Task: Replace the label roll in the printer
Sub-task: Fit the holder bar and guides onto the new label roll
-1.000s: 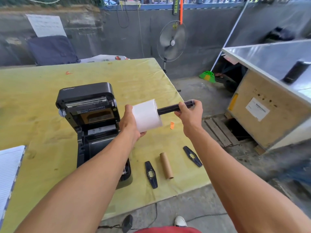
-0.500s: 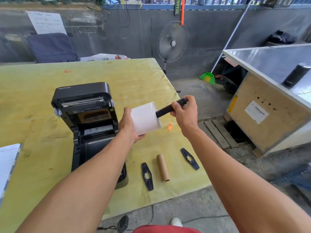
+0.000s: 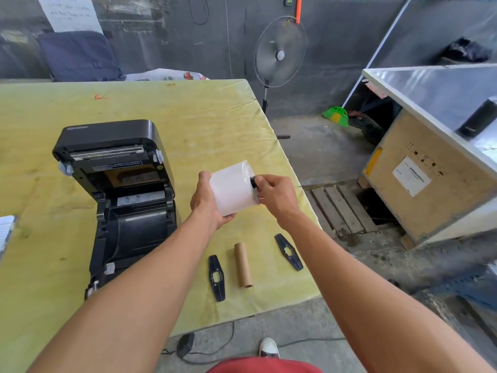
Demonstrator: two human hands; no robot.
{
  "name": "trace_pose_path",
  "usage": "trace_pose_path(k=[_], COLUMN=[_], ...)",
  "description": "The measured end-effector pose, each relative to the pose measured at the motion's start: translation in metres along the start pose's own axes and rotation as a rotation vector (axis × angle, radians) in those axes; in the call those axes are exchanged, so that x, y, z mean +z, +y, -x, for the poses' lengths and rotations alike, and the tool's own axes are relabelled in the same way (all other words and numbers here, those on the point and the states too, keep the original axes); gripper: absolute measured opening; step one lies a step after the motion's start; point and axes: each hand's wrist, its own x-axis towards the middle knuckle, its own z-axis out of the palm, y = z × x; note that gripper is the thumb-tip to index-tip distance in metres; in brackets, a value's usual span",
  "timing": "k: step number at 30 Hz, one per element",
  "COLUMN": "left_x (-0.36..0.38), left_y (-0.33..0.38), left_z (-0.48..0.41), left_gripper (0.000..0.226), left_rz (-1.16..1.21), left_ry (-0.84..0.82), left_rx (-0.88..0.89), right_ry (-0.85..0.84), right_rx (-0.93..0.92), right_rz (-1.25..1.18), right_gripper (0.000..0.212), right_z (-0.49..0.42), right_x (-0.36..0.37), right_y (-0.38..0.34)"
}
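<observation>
A black label printer point(image 3: 118, 195) stands on the yellow table point(image 3: 188, 117) with its lid raised and its roll bay bare. To its right, above the table, my left hand point(image 3: 207, 200) grips a white label roll point(image 3: 233, 188) from the left side. A black spindle point(image 3: 253, 182) runs into the roll's core; only its short end shows. My right hand point(image 3: 277, 195) pinches that end. An empty cardboard core point(image 3: 242, 265) lies near the table's front edge between two flat black roll holders point(image 3: 216, 277) point(image 3: 289, 251).
A white notepad point(image 3: 6, 232) sticks in at the table's left edge. A standing fan point(image 3: 279, 52) is beyond the table's far right corner. A metal-topped wooden crate point(image 3: 430, 184) stands to the right across a concrete gap. Cables and a power adapter point(image 3: 185, 344) lie on the floor.
My right hand has pushed the black spindle leftward into the roll, so most of its length is now hidden inside. Both hands have moved a little lower.
</observation>
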Motion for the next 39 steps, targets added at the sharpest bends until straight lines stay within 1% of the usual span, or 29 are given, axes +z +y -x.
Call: trace_pose_path(k=[3,5,6,7,9,10,12,13,14,15,17,18,20,22,24,28,31,34,37,39], left_x=[0.003,0.003,0.003,0.003,0.003,0.002,0.001,0.000,-0.002,-0.003,-0.006,-0.007,-0.010,-0.011,-0.012,-0.011,-0.011,-0.010,-0.010,-0.011], left_y=[-0.009,-0.016,-0.019,-0.021,-0.024,-0.024,-0.023,-0.023,-0.022,-0.022,-0.021,-0.020,-0.020,-0.021,-0.022,-0.022,-0.023,-0.021,-0.016,-0.013], left_z=[-0.002,-0.003,-0.004,-0.005,-0.005,-0.006,-0.006,-0.006,-0.006,-0.005,-0.004,-0.004,-0.002,-0.001,0.000,0.002,0.003,0.003,0.004,0.004], left_gripper=[0.049,0.052,0.052,0.052,0.049,0.048,0.044,0.042,0.041,0.041,0.043,0.044,0.046,0.051,0.053,0.048,0.048,0.046,0.046,0.045], left_rz=[0.000,0.007,0.016,0.025,0.033,0.033,0.030,0.027,0.026,0.024,0.018,0.016,0.009,0.002,-0.004,-0.019,-0.054,-0.077,-0.093,-0.096], left_ry=[0.011,0.010,0.008,0.004,0.001,0.007,0.029,0.042,0.056,0.068,0.080,0.080,0.082,0.087,0.097,0.114,0.107,0.090,0.080,0.073], left_rx=[-0.012,-0.021,-0.022,-0.021,-0.007,0.003,0.024,0.034,0.041,0.045,0.051,0.052,0.048,0.047,0.048,0.053,0.070,0.077,0.086,0.089], right_ry=[-0.071,-0.084,-0.071,-0.046,-0.036,-0.077,-0.214,-0.282,-0.332,-0.354,-0.347,-0.347,-0.358,-0.364,-0.344,-0.261,-0.262,-0.294,-0.365,-0.427], right_rx=[0.043,0.104,0.129,0.149,0.183,0.202,0.254,0.278,0.280,0.263,0.213,0.204,0.245,0.299,0.302,0.248,0.158,0.090,0.088,0.101], right_rz=[-0.023,-0.104,-0.100,-0.043,0.158,0.285,0.584,0.728,0.841,0.910,0.950,0.943,0.898,0.835,0.743,0.415,0.268,0.258,0.289,0.266], right_gripper=[0.032,0.033,0.033,0.033,0.031,0.027,0.012,0.013,0.019,0.025,0.031,0.033,0.037,0.033,0.027,0.019,0.014,0.014,0.016,0.020], right_z=[-0.006,-0.008,-0.010,-0.012,-0.015,-0.016,-0.012,-0.008,-0.004,-0.001,0.003,0.003,0.002,-0.001,-0.005,-0.019,-0.028,-0.029,-0.023,-0.020], right_x=[-0.009,-0.015,-0.018,-0.020,-0.026,-0.029,-0.034,-0.035,-0.035,-0.035,-0.033,-0.032,-0.033,-0.035,-0.033,-0.022,-0.017,-0.017,-0.021,-0.023], right_y=[0.009,0.016,0.023,0.031,0.052,0.063,0.081,0.088,0.096,0.103,0.112,0.115,0.117,0.116,0.112,0.075,0.033,0.004,-0.011,-0.015])
